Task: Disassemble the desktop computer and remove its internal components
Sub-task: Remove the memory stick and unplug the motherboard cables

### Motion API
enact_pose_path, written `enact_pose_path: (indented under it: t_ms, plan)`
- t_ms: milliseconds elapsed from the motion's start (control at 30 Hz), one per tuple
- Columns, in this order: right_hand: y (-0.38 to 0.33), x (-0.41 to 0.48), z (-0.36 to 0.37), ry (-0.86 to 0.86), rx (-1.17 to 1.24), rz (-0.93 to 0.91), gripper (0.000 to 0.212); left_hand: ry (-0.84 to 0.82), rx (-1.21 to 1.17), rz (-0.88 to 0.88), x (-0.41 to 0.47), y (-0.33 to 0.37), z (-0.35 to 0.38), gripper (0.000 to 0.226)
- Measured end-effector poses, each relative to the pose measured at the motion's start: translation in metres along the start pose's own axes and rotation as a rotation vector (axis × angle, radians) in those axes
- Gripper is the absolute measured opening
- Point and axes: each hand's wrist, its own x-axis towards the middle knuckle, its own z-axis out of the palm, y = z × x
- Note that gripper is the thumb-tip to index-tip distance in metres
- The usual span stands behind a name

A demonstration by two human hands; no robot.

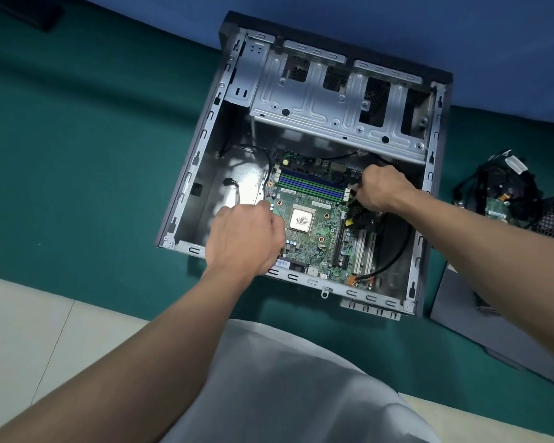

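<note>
Flanking motherboard point(312, 251), left hand point(245, 238) and right hand point(379, 187) curl.

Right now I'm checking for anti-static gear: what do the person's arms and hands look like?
The left arm and right arm are bare, no sleeve in view. The left hand and right hand wear no gloves, and neither wrist shows a strap, watch or band. A pale grey garment shows below.
</note>
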Motion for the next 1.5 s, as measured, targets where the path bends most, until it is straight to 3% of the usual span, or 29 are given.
enact_pose_path:
  t_ms: [133, 200, 333, 533, 600, 633, 700, 767, 900, 1000, 1133, 1300, 1400, 1500]
  plan:
    - [0.001, 0.003, -0.002, -0.009, 0.112, 0.02, 0.005, -0.01, -0.003, 0.004, 0.0, 0.001, 0.0, 0.024]
    - [0.001, 0.005, -0.002, -0.04, 0.147, -0.007, 0.006, -0.007, -0.005, 0.006, 0.0, 0.001, 0.0, 0.024]
    - [0.001, 0.0, 0.002, -0.035, 0.079, 0.006, 0.042, -0.007, -0.005, 0.001, 0.0, 0.0, -0.001, 0.024]
    - [0.001, 0.0, -0.002, -0.021, 0.086, 0.006, 0.005, -0.004, 0.001, -0.003, 0.0, 0.001, -0.001, 0.024]
    - [0.0, 0.001, -0.002, -0.061, 0.14, 0.002, 0.004, -0.002, -0.002, -0.003, 0.0, 0.0, -0.001, 0.024]
    - [0.0, 0.001, -0.001, -0.073, 0.13, -0.005, 0.007, -0.002, 0.001, -0.002, 0.0, 0.0, -0.001, 0.024]
    - [0.001, 0.0, 0.002, -0.071, 0.078, 0.009, 0.032, -0.003, 0.006, 0.0, 0.0, 0.0, -0.001, 0.025]
    - [0.002, 0.0, 0.005, -0.017, 0.065, 0.025, 0.038, 0.003, 0.005, -0.004, 0.0, 0.0, -0.001, 0.025]
    - [0.002, 0.001, 0.002, 0.012, 0.095, 0.04, 0.009, 0.006, 0.014, -0.008, 0.0, 0.001, -0.001, 0.025]
    - [-0.001, 0.002, 0.001, -0.033, 0.143, 0.018, 0.005, 0.003, 0.013, -0.004, -0.001, 0.001, -0.002, 0.025]
    - [0.002, 0.0, 0.007, 0.007, 0.043, 0.024, 0.04, -0.002, 0.004, -0.008, -0.001, 0.001, -0.003, 0.024]
    - [0.002, -0.001, 0.005, 0.019, 0.091, 0.035, 0.003, -0.009, 0.009, -0.008, -0.001, 0.002, -0.003, 0.024]
    - [0.001, 0.002, 0.004, -0.004, 0.136, 0.036, 0.004, -0.012, 0.014, -0.008, -0.001, 0.001, -0.003, 0.024]
    - [0.002, 0.0, 0.008, 0.01, 0.075, 0.042, 0.04, -0.01, 0.021, -0.008, -0.001, 0.002, -0.004, 0.024]
